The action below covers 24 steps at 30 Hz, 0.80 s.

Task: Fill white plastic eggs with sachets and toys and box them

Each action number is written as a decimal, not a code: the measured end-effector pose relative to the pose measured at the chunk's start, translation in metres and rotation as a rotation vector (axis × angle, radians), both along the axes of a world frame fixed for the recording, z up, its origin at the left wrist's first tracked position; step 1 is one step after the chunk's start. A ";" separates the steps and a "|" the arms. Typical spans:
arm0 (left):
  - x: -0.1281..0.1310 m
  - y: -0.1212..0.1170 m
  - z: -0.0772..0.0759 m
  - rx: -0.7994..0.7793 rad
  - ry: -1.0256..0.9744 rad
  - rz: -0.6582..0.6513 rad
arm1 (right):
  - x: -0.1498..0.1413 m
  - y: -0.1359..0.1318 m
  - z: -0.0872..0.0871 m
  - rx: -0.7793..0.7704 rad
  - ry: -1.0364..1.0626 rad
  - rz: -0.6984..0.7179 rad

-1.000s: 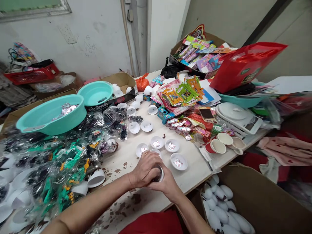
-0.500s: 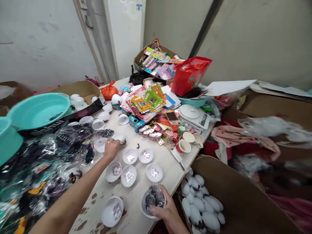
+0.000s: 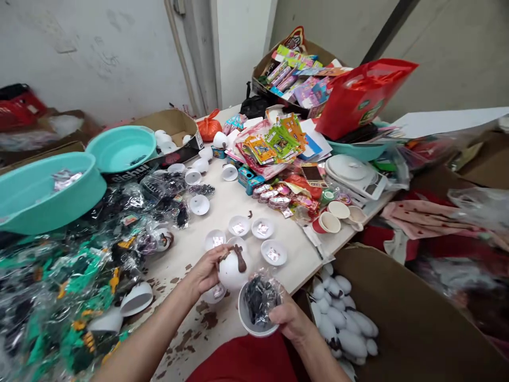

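My left hand (image 3: 210, 269) grips a white egg-shaped shell half (image 3: 231, 271) with brown decoration on its outside, its domed side toward me. Close beside it, my right hand (image 3: 293, 317) holds a white shell half (image 3: 254, 328) like a cup. A clear bag of dark parts (image 3: 260, 298) fills that cup, and my right thumb lies over its edge. Just beyond my hands stand several white cups with small printed packets inside, among them one cup (image 3: 273, 252) at the right. The left hand partly hides another cup (image 3: 214, 293) below it.
Bagged green and black parts (image 3: 79, 286) cover the table's left side. Teal basins (image 3: 47, 196) stand behind them. A carton of closed white eggs (image 3: 345, 318) sits beside the table's right edge. Paper cups (image 3: 326, 223), a white scale (image 3: 350, 172) and colourful packets (image 3: 274, 143) lie farther back.
My left hand has picked up a shell half from farther back and brought it toward me, beside the right hand's cup. The right hand still holds its cup and bag. The view has shifted left.
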<state>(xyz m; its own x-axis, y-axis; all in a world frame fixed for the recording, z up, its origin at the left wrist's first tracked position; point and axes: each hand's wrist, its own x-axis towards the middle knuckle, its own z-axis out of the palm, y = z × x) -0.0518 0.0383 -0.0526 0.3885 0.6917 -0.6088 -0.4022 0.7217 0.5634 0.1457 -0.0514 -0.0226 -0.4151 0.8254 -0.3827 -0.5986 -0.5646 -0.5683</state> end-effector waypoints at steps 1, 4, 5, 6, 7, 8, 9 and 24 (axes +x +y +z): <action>-0.002 -0.004 -0.001 0.012 0.036 0.002 | -0.002 -0.002 0.003 0.017 -0.009 0.007; -0.013 -0.013 0.007 0.051 0.177 -0.033 | -0.003 -0.006 0.009 0.107 -0.165 0.047; -0.016 -0.015 0.012 0.054 0.200 -0.066 | -0.004 -0.006 0.012 0.161 -0.276 0.080; -0.018 -0.017 0.018 0.057 0.212 -0.103 | -0.005 -0.006 0.014 0.231 -0.410 0.124; -0.018 -0.019 0.024 0.065 0.223 -0.140 | -0.007 -0.005 0.017 0.314 -0.544 0.174; -0.015 -0.020 0.029 0.082 0.245 -0.177 | -0.010 -0.005 0.019 0.399 -0.663 0.219; -0.012 -0.021 0.032 0.108 0.285 -0.207 | -0.013 -0.004 0.020 0.475 -0.751 0.252; -0.044 -0.047 0.077 0.928 0.548 -0.573 | -0.006 -0.004 0.002 0.211 -0.597 0.333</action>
<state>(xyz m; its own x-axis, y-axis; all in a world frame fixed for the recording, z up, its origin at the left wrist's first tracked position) -0.0954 -0.0085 0.0242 0.6272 0.7635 -0.1542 0.2949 -0.0496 0.9542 0.1396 -0.0555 -0.0205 -0.4274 0.7727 -0.4693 0.0340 -0.5050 -0.8624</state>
